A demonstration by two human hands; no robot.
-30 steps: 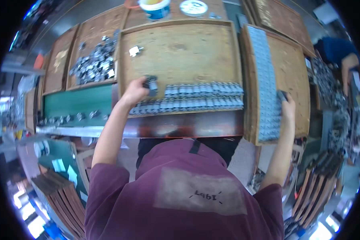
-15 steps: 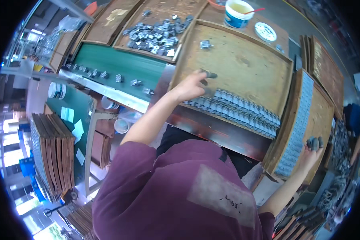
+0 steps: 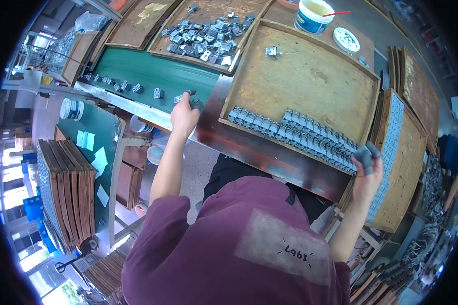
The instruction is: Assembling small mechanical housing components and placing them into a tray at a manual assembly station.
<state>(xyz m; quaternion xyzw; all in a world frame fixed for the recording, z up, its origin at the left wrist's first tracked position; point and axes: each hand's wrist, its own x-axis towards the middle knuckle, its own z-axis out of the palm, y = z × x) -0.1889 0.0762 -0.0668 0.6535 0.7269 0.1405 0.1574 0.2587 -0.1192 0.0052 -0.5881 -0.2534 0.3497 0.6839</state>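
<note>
My left hand (image 3: 184,114) reaches out to the near edge of the green conveyor belt (image 3: 152,76) and is closed on a small grey metal part (image 3: 188,96). My right hand (image 3: 367,170) is raised at the right, its fingers wrapped around a grey metal part (image 3: 367,155). Between them lies a wooden tray (image 3: 310,86) with rows of grey metal parts (image 3: 295,134) lined up along its near edge. One loose part (image 3: 273,51) sits at the tray's far side.
Several parts ride the green belt (image 3: 122,87). A far tray holds a heap of grey parts (image 3: 203,38). A white tub (image 3: 314,14) and lid (image 3: 347,39) stand beyond. A tray of parts (image 3: 402,162) leans at right; stacked trays (image 3: 66,188) stand left.
My left hand left the rows in the tray and moved left to the green belt with a part. My right hand rose a little. My head turned, shifting the view.
</note>
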